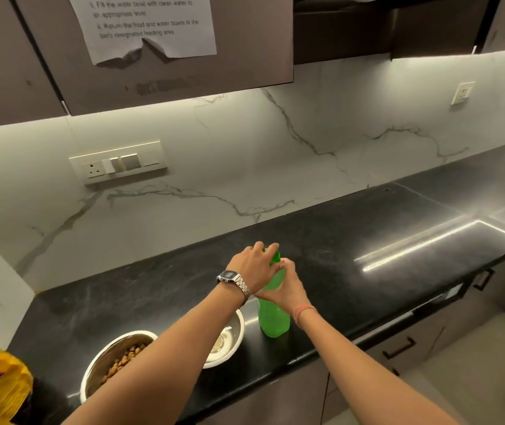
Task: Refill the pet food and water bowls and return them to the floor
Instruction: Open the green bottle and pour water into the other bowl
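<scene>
Your right hand (pixel 285 289) clamps the green bottle (pixel 273 317) upright on the bench (pixel 352 256) while your left hand (pixel 256 265) grips its cap, likely unscrewing; both bowls (pixel 229 335) wait just beside it.

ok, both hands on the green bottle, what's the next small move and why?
Probably twist the cap off: the left hand sits over the top of the green bottle while the right hand steadies its neck. The bottle stands upright on the counter, beside the paler bowl.
</scene>
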